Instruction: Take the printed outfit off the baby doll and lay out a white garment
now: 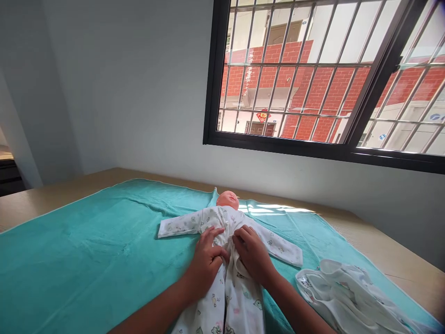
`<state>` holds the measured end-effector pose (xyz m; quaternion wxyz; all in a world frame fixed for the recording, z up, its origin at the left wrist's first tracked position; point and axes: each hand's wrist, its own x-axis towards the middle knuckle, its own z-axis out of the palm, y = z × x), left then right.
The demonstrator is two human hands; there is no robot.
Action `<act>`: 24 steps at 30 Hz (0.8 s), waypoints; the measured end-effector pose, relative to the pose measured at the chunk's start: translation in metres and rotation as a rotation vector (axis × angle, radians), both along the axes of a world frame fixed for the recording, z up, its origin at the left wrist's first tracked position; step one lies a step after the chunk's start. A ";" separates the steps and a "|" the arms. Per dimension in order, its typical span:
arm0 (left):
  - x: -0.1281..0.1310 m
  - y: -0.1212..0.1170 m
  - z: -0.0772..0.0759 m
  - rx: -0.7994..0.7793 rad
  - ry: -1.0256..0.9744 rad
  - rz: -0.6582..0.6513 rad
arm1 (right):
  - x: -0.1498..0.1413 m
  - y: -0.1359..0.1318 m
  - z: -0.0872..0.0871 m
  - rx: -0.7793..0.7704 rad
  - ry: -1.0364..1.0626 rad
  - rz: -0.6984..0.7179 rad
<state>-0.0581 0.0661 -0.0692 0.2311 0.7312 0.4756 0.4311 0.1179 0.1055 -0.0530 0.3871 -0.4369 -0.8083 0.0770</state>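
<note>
A baby doll lies on its back, wearing a white printed baby romper with long sleeves spread to both sides. The romper's front opening runs down the middle, partly under my fingers. My left hand rests on the left side of the chest, its thumb and forefinger apart and pointing toward the opening. On the other side, my right hand has its fingers curled on the fabric edge by the opening, pinching it. The doll's hands and legs are hidden inside the garment.
A turquoise blanket is spread under the doll on a wooden table. Crumpled white baby clothes lie at the right. Behind the table stand a grey wall and a barred window with a dark frame.
</note>
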 end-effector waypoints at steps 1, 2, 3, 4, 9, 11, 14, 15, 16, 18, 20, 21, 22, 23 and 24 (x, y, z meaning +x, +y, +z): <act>0.000 -0.001 -0.002 0.013 0.007 0.005 | 0.000 0.000 -0.001 0.010 0.000 -0.024; 0.000 -0.002 -0.003 0.021 0.005 0.007 | -0.001 -0.001 -0.003 0.017 0.005 -0.041; 0.000 -0.003 -0.004 0.024 -0.001 0.005 | -0.001 -0.001 -0.004 0.021 0.016 -0.052; -0.001 -0.003 -0.005 0.028 -0.003 0.000 | -0.002 -0.002 -0.005 0.019 0.031 -0.056; -0.003 0.002 -0.008 0.117 -0.005 0.114 | -0.003 -0.002 -0.007 -0.060 0.163 -0.026; -0.006 0.004 -0.009 0.180 0.002 0.182 | 0.002 0.000 -0.008 -0.112 0.236 -0.019; -0.016 0.012 -0.010 0.246 0.007 0.211 | 0.020 0.009 -0.013 -0.159 0.334 -0.065; -0.021 0.015 -0.010 0.254 -0.004 0.215 | 0.031 0.012 -0.016 -0.170 0.343 -0.103; -0.026 0.019 -0.010 0.253 -0.023 0.229 | 0.044 0.016 -0.018 -0.180 0.324 -0.158; -0.040 0.028 -0.011 0.215 -0.084 0.306 | 0.075 0.024 -0.023 -0.206 0.227 -0.296; -0.058 0.037 -0.013 0.119 -0.138 0.450 | 0.109 0.029 -0.027 -0.231 0.116 -0.443; -0.068 0.042 -0.014 0.059 -0.147 0.529 | 0.126 0.030 -0.029 -0.249 0.081 -0.495; -0.077 0.047 -0.016 -0.001 -0.142 0.597 | 0.141 0.030 -0.030 -0.270 0.052 -0.541; -0.087 0.051 -0.019 -0.055 -0.127 0.647 | 0.153 0.030 -0.031 -0.292 0.031 -0.574; -0.095 0.055 -0.021 -0.097 -0.108 0.681 | 0.164 0.030 -0.032 -0.314 0.006 -0.605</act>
